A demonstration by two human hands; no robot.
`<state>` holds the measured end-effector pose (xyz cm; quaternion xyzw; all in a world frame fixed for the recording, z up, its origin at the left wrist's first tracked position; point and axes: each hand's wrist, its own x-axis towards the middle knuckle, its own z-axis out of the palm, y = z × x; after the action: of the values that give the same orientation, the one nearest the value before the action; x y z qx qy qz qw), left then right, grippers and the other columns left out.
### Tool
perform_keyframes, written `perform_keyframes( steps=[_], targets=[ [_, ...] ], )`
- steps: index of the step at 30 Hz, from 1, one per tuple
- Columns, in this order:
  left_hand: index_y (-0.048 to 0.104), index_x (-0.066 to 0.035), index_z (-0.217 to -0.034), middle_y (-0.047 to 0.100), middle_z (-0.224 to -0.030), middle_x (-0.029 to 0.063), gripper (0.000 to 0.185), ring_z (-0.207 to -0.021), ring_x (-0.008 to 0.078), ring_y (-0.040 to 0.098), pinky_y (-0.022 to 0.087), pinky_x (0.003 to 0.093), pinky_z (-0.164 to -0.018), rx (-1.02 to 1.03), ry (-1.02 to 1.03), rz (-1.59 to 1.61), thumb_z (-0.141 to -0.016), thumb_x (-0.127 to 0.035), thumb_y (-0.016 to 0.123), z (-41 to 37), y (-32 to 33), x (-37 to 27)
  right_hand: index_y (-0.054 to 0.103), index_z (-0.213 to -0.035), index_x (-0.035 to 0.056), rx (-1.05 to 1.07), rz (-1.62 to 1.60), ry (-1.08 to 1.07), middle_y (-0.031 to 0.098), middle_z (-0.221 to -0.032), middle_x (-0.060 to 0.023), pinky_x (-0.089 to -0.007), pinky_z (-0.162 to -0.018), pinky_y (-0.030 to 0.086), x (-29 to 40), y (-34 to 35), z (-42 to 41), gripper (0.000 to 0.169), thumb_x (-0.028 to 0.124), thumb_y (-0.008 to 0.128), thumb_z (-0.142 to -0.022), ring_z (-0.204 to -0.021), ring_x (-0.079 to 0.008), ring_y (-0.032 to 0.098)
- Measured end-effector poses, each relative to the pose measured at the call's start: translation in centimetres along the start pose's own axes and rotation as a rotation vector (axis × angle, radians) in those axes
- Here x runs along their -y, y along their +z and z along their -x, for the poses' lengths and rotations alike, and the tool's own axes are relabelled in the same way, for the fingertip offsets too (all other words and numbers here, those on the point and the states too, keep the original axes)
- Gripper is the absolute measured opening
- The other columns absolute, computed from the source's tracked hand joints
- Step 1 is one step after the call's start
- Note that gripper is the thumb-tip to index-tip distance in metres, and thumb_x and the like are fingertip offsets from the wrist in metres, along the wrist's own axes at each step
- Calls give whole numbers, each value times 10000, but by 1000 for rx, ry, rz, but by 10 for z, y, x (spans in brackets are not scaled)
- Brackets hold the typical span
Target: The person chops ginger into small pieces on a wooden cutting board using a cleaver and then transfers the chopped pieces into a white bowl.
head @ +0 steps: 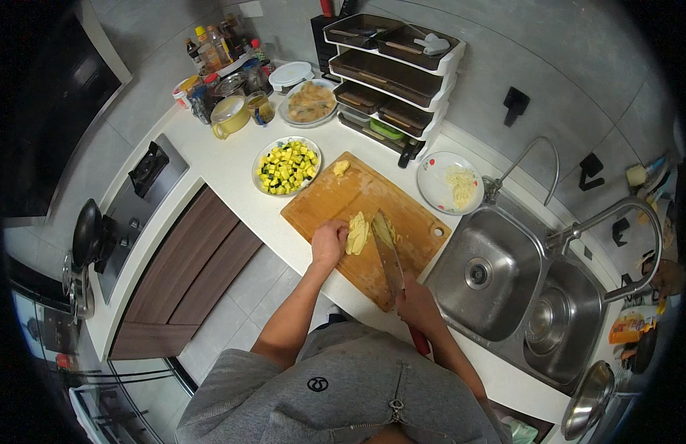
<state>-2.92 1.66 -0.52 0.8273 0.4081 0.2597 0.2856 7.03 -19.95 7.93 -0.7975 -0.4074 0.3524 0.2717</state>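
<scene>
My right hand grips the red handle of a kitchen knife, its broad blade resting over the wooden cutting board. Fine shreds lie beside the blade near its tip. To the left of the blade is a row of thin pale-yellow slices, probably ginger. My left hand is at their left edge with fingers curled; whether it pinches a slice is hidden. A knobbly ginger piece sits at the board's far corner.
A bowl of diced green-skinned squash stands left of the board. Beyond its right side, a white plate holds pale shreds. Behind rises a drawer rack. A double steel sink lies right, a gas hob left.
</scene>
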Motion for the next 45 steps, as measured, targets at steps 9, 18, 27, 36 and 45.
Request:
perform_keyframes(
  steps=[9, 18, 27, 36, 45],
  targets=[
    [636, -32, -922, 617, -866, 154, 198, -823, 317, 580, 460, 373, -761, -66, 17, -28, -749, -126, 645, 4, -4, -21, 401, -930, -21, -23, 58, -50, 566, -732, -287, -502, -640, 439, 1, 2, 0, 176, 92, 466, -811, -722, -442, 574],
    [586, -42, -1097, 453, -1220, 203, 444, -1109, 359, 434, 370, 401, -952, 3, 319, -131, -682, -154, 695, 6, 15, -26, 392, -954, -26, -96, 132, -53, 571, -733, -282, -500, -649, 451, -5, 4, 1, 210, 85, 487, -804, -730, -433, 583],
    [532, 4, -1144, 408, -1282, 240, 461, -1202, 383, 381, 324, 397, -1017, 55, 253, 9, -712, -108, 644, 0, 37, -16, 382, -983, -11, -138, 70, -33, 572, -739, -294, -534, -649, 436, -3, -3, 4, 232, 73, 481, -791, -734, -460, 569],
    [511, 48, -1148, 425, -1271, 246, 378, -1203, 386, 384, 337, 399, -1008, 9, 289, -167, -783, -48, 536, 1, 50, -10, 373, -989, -2, -175, 46, -113, 566, -738, -291, -536, -642, 423, -8, 1, 4, 234, 59, 478, -788, -737, -465, 560],
    [534, 2, -1131, 454, -1248, 201, 361, -1180, 367, 398, 372, 380, -951, -132, 326, -175, -785, -96, 574, 5, 26, -31, 384, -955, -4, -185, 90, -131, 558, -716, -292, -527, -624, 432, -11, 6, -7, 203, 73, 478, -792, -717, -464, 561]
  ],
)
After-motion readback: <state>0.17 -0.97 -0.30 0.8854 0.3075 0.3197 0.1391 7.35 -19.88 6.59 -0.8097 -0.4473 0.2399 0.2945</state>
